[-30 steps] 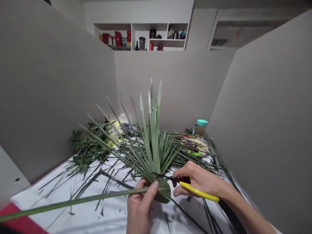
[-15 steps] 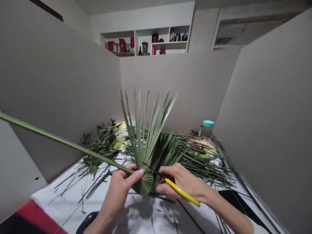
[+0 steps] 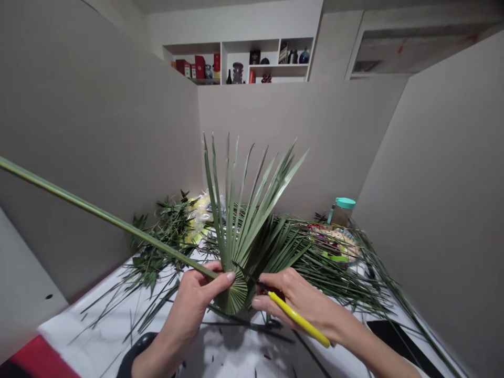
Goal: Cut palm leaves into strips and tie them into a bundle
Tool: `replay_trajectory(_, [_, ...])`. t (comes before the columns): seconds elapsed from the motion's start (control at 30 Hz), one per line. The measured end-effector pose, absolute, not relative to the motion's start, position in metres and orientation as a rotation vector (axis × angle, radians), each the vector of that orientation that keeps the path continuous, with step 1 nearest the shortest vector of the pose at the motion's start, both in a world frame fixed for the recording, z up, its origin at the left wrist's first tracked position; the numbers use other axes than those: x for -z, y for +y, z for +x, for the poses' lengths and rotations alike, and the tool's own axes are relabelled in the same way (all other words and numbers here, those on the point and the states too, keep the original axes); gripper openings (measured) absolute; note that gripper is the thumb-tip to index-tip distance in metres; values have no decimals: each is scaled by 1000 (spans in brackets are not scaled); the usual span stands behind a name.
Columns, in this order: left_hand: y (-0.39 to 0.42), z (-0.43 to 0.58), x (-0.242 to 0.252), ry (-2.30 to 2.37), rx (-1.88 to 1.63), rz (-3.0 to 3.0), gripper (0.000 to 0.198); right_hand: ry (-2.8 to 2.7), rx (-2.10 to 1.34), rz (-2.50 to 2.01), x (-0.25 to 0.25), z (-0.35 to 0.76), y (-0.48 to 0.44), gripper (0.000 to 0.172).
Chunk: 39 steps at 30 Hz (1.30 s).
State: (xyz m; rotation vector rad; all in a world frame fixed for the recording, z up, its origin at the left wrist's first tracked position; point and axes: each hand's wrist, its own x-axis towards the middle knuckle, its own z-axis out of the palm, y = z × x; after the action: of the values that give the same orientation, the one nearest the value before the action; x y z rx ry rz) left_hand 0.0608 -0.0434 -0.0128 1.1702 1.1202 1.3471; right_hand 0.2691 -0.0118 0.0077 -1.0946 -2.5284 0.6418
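Observation:
A fan-shaped palm leaf [image 3: 252, 220] stands in front of me, its long blades pointing up and its pleated base low down. My left hand [image 3: 202, 289] is closed around the leaf where the base meets the long green stalk [image 3: 114, 221], which runs off to the upper left. The thumb presses on the pleats. My right hand [image 3: 289, 296], fingers closed, grips a yellow-handled tool [image 3: 299, 319] at the right of the base. Its thin dark tip reaches onto the leaf near my left thumb; the fingers partly hide the tool, so its exact kind is unclear.
Cut palm strips [image 3: 346, 283] are piled on the white-covered table [image 3: 232, 349]. Behind them are a woven basket [image 3: 352, 244] and a teal-lidded jar [image 3: 344, 210]. Leafy scraps [image 3: 165, 236] lie left, beside a clear plastic bag [image 3: 199, 212]. Grey partitions [image 3: 299, 152] enclose the table.
The view has shifted slightly. The leaf's blades lean a little further right and the stalk's far end sits higher. Both hands keep their grips, with the tool's tip still at the leaf base.

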Motion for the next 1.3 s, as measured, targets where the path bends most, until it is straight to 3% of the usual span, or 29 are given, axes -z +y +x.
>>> replay_trajectory(0.23, [-42,56,15,1116,-1332,1158,15,-2587,-644,-1152,-9,267,-7,47])
replay_trajectory(0.53, [-41,55,17,1122,-1322,1101,21,-2556,-698,-1177,-5,263,-9,40])
replay_trajectory(0.97, [-43,56,16,1100,-1292,1108,20,-2463,-1026,-949,2,269,-4,28])
replay_trajectory(1.13, [-41,55,19,1118,-1267,1149,19,-2386,-1344,-961,-7,268,-9,28])
replay_trajectory(1.3, [-40,54,23,1112,-1262,1157,17,-2473,-992,-1071,-8,268,-17,38])
